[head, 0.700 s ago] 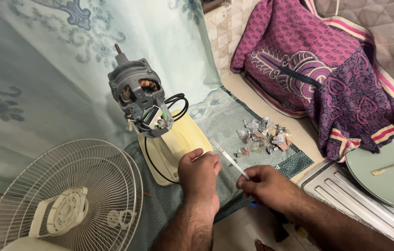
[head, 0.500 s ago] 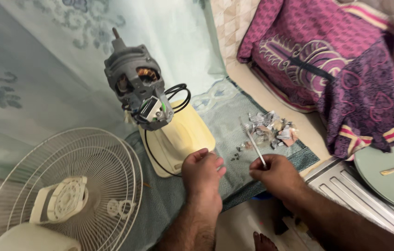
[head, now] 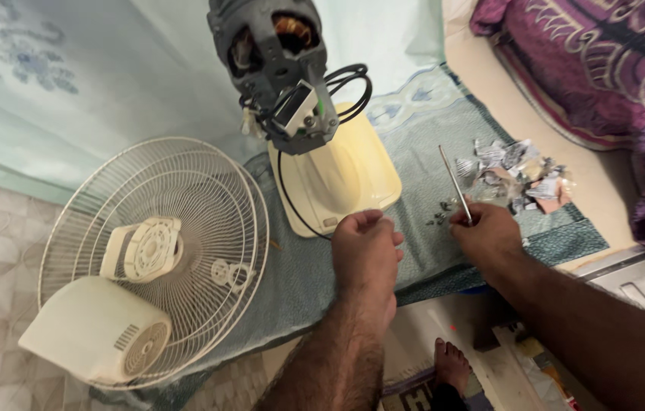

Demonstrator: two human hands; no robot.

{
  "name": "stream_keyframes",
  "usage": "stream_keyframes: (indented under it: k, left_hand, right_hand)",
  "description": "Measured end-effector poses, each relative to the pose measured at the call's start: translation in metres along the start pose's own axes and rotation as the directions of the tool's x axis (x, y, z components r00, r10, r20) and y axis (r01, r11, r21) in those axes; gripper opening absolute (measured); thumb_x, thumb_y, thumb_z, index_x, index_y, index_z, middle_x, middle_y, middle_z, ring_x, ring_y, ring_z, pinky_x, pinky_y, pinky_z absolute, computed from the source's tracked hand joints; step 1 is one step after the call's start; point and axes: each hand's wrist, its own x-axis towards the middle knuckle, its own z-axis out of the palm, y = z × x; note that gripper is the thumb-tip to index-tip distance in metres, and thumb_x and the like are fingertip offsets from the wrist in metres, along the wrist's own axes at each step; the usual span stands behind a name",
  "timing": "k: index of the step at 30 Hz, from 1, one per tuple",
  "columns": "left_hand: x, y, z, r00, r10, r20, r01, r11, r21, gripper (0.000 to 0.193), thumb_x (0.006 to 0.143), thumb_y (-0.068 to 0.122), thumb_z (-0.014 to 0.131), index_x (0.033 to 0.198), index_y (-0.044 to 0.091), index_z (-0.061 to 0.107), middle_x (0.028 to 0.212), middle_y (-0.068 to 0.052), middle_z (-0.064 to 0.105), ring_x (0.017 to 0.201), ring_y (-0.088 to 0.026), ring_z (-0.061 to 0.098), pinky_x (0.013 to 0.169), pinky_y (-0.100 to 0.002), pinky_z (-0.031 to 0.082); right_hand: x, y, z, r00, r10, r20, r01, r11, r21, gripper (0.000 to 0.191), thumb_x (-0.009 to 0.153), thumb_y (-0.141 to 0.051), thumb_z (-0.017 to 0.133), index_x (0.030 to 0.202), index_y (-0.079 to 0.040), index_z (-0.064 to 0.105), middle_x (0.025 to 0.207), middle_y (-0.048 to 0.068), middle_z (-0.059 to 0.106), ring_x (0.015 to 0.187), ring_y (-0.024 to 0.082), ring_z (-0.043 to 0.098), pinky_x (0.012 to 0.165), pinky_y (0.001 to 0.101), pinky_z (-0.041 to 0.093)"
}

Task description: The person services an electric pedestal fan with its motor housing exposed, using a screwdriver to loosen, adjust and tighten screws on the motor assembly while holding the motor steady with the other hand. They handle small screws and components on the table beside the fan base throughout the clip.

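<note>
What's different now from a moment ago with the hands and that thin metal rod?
The right hand carried the thin metal rod away from the left hand, toward the small screws and crumpled wrappers, and tipped it up; the grip is unchanged. The left hand stayed near the cream fan base. Motor and fan grille lie as before.

A thin metal rod (head: 453,182) stands tilted right of centre in the frame, its lower end pinched in the right hand (head: 486,237), just beside small dark screws (head: 439,215) scattered on the cloth.
</note>
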Motion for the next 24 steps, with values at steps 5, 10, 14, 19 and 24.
stream_keyframes:
  k: [5, 10, 14, 19, 24]
  left_hand:
    - [0.0, -0.007, 0.0, 0.999, -0.051, -0.006, 0.051, 0.999, 0.013, 0.021, 0.09, 0.011, 0.064, 0.111, 0.006, 0.062, 0.1, -0.003, 0.066, 0.077, -0.011, 0.065, 0.065, -0.027, 0.054]
    - [-0.005, -0.013, 0.003, 0.995, -0.097, -0.037, 0.097, 0.995, -0.001, 0.019, 0.09, 0.012, 0.063, 0.109, 0.006, 0.062, 0.098, -0.003, 0.066, 0.076, -0.011, 0.064, 0.064, -0.027, 0.054]
    - [-0.007, -0.009, 0.003, 0.991, -0.12, -0.06, 0.121, 0.993, 0.016, 0.019, 0.09, 0.012, 0.063, 0.109, 0.008, 0.062, 0.098, -0.001, 0.066, 0.077, -0.01, 0.064, 0.065, -0.027, 0.053]
    - [-0.006, -0.004, 0.002, 0.991, -0.12, -0.058, 0.122, 0.992, 0.031, 0.019, 0.091, 0.013, 0.062, 0.11, 0.009, 0.062, 0.096, -0.002, 0.065, 0.079, -0.01, 0.064, 0.067, -0.027, 0.054]
    - [0.001, -0.003, 0.011, 0.997, -0.078, -0.021, 0.077, 0.997, -0.022, 0.021, 0.09, 0.013, 0.063, 0.11, 0.007, 0.062, 0.098, -0.002, 0.065, 0.079, -0.011, 0.064, 0.067, -0.027, 0.053]
  right_hand:
    - [0.016, 0.002, 0.007, 0.997, -0.075, 0.021, 0.077, 0.992, -0.102, 0.02, 0.081, -0.017, 0.082, 0.1, -0.013, 0.08, 0.089, 0.007, 0.078, 0.079, 0.021, 0.074, 0.078, 0.0329, 0.057]
    - [0.023, 0.002, 0.006, 0.995, -0.088, 0.054, 0.098, 0.967, -0.235, 0.021, 0.08, -0.021, 0.083, 0.099, -0.014, 0.082, 0.093, 0.008, 0.079, 0.083, 0.023, 0.075, 0.082, 0.0349, 0.058]
    - [0.032, 0.001, 0.008, 0.998, -0.006, 0.06, 0.02, 0.969, -0.245, 0.017, 0.083, -0.022, 0.081, 0.099, -0.014, 0.082, 0.093, 0.009, 0.079, 0.085, 0.026, 0.075, 0.082, 0.0379, 0.058]
    - [0.038, 0.003, 0.008, 0.996, -0.073, 0.052, 0.084, 0.963, -0.256, 0.016, 0.086, -0.02, 0.078, 0.099, -0.011, 0.079, 0.093, 0.011, 0.078, 0.086, 0.028, 0.075, 0.084, 0.0394, 0.057]
    - [0.041, 0.004, 0.001, 0.996, -0.088, -0.023, 0.084, 0.985, -0.152, 0.014, 0.085, -0.019, 0.078, 0.095, -0.009, 0.079, 0.086, 0.011, 0.077, 0.078, 0.025, 0.074, 0.078, 0.0375, 0.057]
